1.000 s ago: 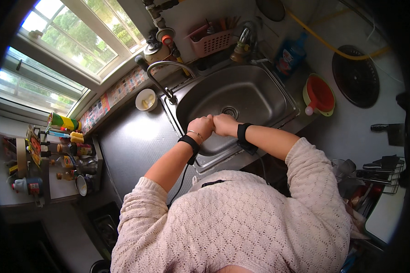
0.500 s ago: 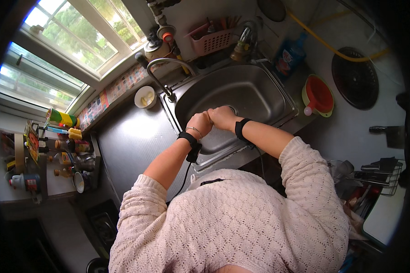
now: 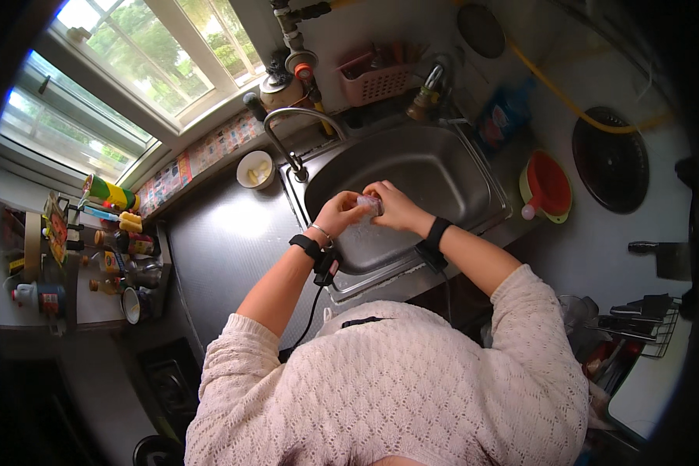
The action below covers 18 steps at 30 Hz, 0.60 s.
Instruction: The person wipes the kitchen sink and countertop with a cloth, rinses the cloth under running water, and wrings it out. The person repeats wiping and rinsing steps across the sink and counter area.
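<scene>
Over the near left part of the steel sink [image 3: 443, 167], both hands meet around a small translucent, whitish piece with reddish patches [image 3: 370, 205]. Its exact kind is too small to make out. My left hand [image 3: 340, 214] grips it from the left with bent fingers. From the other side, my right hand [image 3: 396, 208] has its fingers curled over the piece. Beside the sink's left rim, a curved metal faucet [image 3: 295, 113] arches up. A white bowl [image 3: 255, 170] with pale yellowish pieces stands left of that faucet on the ribbed metal drainboard [image 3: 217, 241].
A pink basket [image 3: 377, 87] and a second tap [image 3: 426, 101] are behind the sink. To the right stand a blue bottle [image 3: 505, 116] and a red strainer [image 3: 550, 182] in a yellow-green bowl. A cleaver [image 3: 670, 260] is farther right. Bottles and jars [image 3: 136, 268] crowd the left shelf.
My hands were pressed together as closed fists; now they have come slightly apart, with the translucent piece showing between the fingers. The whole view has shifted a little.
</scene>
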Tool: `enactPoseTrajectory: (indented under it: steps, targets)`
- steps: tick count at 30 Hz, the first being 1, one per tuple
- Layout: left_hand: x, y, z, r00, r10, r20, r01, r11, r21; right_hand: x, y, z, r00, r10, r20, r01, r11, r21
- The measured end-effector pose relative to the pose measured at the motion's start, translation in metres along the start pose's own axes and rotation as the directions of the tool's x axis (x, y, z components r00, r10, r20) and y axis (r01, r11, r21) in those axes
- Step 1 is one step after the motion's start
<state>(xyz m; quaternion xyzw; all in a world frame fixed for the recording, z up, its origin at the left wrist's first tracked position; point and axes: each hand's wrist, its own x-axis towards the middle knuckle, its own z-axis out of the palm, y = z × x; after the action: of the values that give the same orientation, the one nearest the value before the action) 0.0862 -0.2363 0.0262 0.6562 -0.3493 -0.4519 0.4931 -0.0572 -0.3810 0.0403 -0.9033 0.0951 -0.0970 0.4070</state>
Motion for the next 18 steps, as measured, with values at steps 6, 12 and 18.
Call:
enactPoseTrajectory:
  steps: [6,12,18]
  targets:
    - [-0.002,-0.005,-0.017,0.991,0.108,-0.085,-0.115,0.989,-0.093,-0.014,-0.006,-0.016,0.804,0.34,0.488,-0.579,0.263,0.771]
    - [-0.01,0.02,0.006,0.997,0.031,-0.066,-0.042,0.986,-0.164,-0.02,0.004,-0.004,0.959,0.232,0.16,-0.277,0.672,0.687]
    - [-0.012,0.009,-0.011,0.987,0.155,-0.051,-0.154,0.987,0.035,-0.021,-0.004,-0.005,0.911,0.365,0.19,-0.308,0.3,0.903]
